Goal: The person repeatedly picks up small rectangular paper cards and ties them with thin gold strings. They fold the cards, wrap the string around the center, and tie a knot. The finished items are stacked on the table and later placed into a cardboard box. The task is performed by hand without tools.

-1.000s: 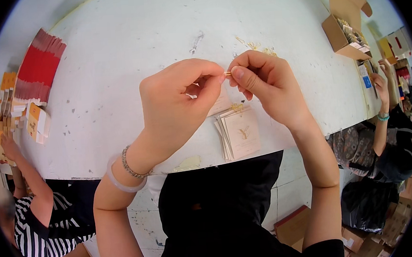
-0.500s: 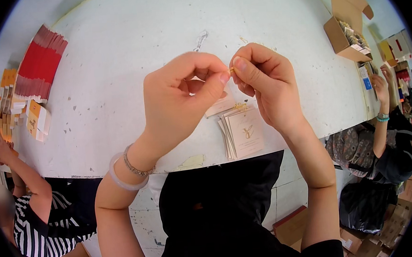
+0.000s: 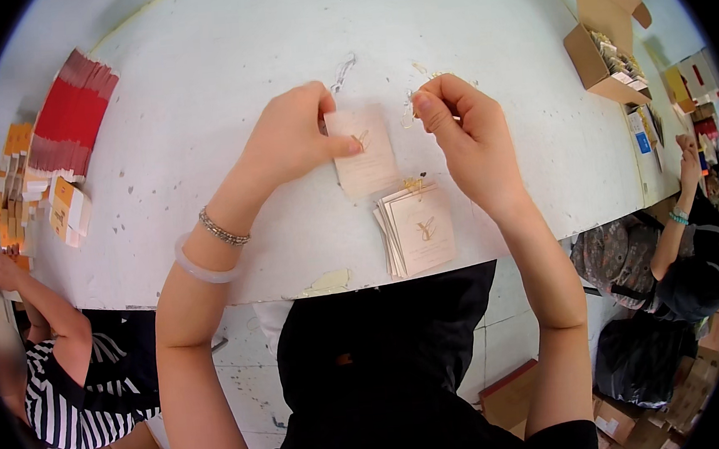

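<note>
My left hand [image 3: 291,137] grips a cream card [image 3: 369,161] with a gold emblem, its thumb across the front and the fingers behind the upper left corner. My right hand [image 3: 468,133] is closed in a pinch on a small, thin gold-coloured piece [image 3: 414,102], whose exact shape is hard to make out. Small gold pieces [image 3: 432,71] lie on the table just beyond that hand. Between my forearms, near the front edge, a stack of matching cards [image 3: 423,232] lies slightly fanned, with gold fasteners [image 3: 413,185] at its top.
Red folded sheets [image 3: 77,119] and orange-and-white small boxes [image 3: 67,211] lie at the left. An open cardboard box [image 3: 606,61] of cards stands at the far right. Co-workers' arms [image 3: 52,304] show at both sides. The white table's [image 3: 223,67] front edge runs below my hands.
My hands have parted from their shared pinch. The left has moved left and taken hold of a card; the right stays pinched nearby. More gold pieces show beyond the right hand.
</note>
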Tool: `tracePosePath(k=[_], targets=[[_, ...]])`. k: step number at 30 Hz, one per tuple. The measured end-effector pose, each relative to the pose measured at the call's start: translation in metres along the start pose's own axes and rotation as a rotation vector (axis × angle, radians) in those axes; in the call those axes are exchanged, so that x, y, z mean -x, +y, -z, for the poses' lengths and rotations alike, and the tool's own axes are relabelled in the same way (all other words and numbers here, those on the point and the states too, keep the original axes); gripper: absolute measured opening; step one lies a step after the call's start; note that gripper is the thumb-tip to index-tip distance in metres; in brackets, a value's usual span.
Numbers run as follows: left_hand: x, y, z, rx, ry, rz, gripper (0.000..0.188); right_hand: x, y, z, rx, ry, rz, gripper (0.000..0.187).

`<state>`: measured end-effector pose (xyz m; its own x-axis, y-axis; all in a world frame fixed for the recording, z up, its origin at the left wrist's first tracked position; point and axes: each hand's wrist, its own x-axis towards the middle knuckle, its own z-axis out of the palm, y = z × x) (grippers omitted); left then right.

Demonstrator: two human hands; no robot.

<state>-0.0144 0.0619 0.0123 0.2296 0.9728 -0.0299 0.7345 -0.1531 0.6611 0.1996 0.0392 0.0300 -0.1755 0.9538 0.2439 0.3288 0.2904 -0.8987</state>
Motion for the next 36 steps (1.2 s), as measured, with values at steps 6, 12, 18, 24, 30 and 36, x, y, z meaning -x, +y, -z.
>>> tracePosePath(k=[6, 12, 18, 24, 30, 36], targets=[[0.009, 0.014, 0.006, 0.303, 0.224, -0.120, 0.017, -0.007, -0.013, -0.008, 0.188, -0.022, -0.002, 0.022], [0.029, 0.036, 0.012, 0.114, 0.277, -0.217, 0.009, -0.012, -0.023, -0.012, 0.225, 0.005, 0.030, 0.022], [0.034, 0.040, 0.011, 0.043, 0.332, -0.320, 0.010, -0.010, -0.033, -0.012, 0.283, 0.022, 0.104, 0.021], [0.037, 0.044, 0.008, -0.037, 0.396, -0.426, 0.012, -0.009, -0.036, -0.012, 0.311, 0.077, 0.156, 0.020], [0.040, 0.052, 0.011, -0.011, 0.390, -0.454, 0.013, -0.015, -0.024, -0.016, 0.477, 0.324, 0.602, 0.010], [0.034, 0.055, 0.011, 0.011, 0.421, -0.527, 0.014, -0.022, -0.024, -0.008, 0.308, 0.246, 0.620, 0.012]])
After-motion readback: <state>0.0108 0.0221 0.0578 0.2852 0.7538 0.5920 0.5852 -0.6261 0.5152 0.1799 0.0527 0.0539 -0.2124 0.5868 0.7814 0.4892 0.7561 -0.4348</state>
